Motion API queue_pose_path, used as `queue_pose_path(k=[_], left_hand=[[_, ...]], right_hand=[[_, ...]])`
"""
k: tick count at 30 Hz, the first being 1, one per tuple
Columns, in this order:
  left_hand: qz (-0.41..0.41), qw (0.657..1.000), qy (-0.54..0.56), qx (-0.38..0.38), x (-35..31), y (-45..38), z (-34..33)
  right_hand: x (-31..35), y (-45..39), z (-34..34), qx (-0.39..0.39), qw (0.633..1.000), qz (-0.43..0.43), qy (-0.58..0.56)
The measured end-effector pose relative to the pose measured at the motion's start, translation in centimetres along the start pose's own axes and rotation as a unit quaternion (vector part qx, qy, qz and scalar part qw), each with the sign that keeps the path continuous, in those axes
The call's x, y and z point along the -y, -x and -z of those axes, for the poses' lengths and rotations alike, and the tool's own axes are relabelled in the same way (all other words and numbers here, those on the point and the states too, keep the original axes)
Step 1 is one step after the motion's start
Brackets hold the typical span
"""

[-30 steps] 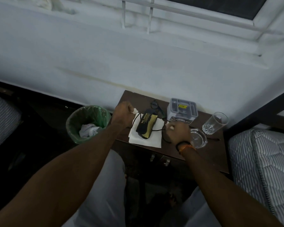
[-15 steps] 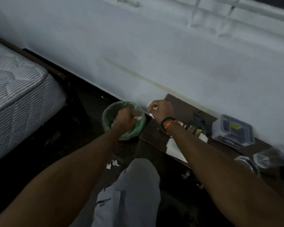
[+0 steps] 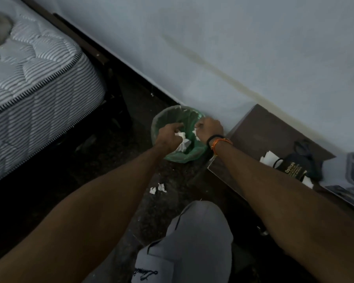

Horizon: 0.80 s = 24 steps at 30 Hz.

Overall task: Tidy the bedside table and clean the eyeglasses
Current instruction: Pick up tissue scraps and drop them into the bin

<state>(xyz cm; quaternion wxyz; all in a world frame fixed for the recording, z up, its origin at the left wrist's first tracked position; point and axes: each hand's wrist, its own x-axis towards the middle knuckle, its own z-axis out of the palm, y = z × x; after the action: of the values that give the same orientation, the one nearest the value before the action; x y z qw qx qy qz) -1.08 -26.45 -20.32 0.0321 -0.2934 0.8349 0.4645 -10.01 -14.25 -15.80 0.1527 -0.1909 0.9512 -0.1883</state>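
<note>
While both your hands hang over the green-lined bin [image 3: 179, 158], your left hand [image 3: 169, 133] curls around crumpled white tissue [image 3: 181, 135] and your right hand [image 3: 209, 127] pinches a small white scrap [image 3: 196, 133]. The black glasses case [image 3: 292, 169] lies on white paper on the bedside table [image 3: 258, 129], glasses indistinct beside it.

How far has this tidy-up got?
Early. Some tissue already lies in the green-lined bin. Right now the left hand and right hand hold tissue scraps over it. Left: scraps on the floor, paper under the glasses case, and cleaning the glasses.
</note>
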Motion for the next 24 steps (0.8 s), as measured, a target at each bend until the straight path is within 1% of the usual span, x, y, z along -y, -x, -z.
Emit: queue_pose_path(k=[3, 5, 8, 10, 11, 13, 14, 16, 20, 22, 24], left_hand=[[0.013, 1.0, -0.007, -0.003, 0.7, 0.1, -0.1], [0.013, 1.0, -0.007, -0.012, 1.0, 0.8, 0.2], [0.02, 1.0, -0.018, -0.013, 1.4, 2.3, 0.9], [0.037, 0.999, -0.035, -0.001, 2.5, 3.7, 1.6], [0.037, 0.998, -0.051, 0.01, 3.1, 4.2, 1.8], [0.047, 0.993, -0.104, 0.031, 7.0, 5.3, 2.4], [0.041, 0.989, -0.131, 0.047, 7.4, 5.7, 2.3], [0.037, 0.98, -0.178, 0.083, 10.0, 5.6, 1.5], [0.029, 0.964, -0.223, 0.145, 10.9, 7.1, -0.5], [0.051, 0.959, -0.222, 0.171, 11.7, 7.6, -1.4], [0.076, 0.954, -0.222, 0.187, 13.5, 7.5, -2.7]], right_hand=[[0.0, 0.2, -0.8, 0.007, 1.0, 0.016, 0.013], [0.2, 0.6, -0.7, -0.003, 0.999, 0.04, 0.029], [0.9, 1.4, -0.9, -0.025, 0.995, 0.093, 0.031], [2.0, 2.6, -2.0, -0.019, 0.99, 0.135, 0.032], [2.5, 3.3, -2.5, -0.005, 0.987, 0.157, 0.036], [3.9, 4.4, -6.7, 0.046, 0.976, 0.212, 0.031], [3.8, 5.1, -7.3, 0.07, 0.97, 0.23, 0.038], [3.6, 5.3, -10.8, 0.113, 0.959, 0.252, 0.055], [2.1, 6.4, -12.0, 0.181, 0.944, 0.263, 0.079], [1.1, 6.6, -12.5, 0.211, 0.938, 0.261, 0.091], [-0.2, 6.3, -14.5, 0.233, 0.932, 0.255, 0.113]])
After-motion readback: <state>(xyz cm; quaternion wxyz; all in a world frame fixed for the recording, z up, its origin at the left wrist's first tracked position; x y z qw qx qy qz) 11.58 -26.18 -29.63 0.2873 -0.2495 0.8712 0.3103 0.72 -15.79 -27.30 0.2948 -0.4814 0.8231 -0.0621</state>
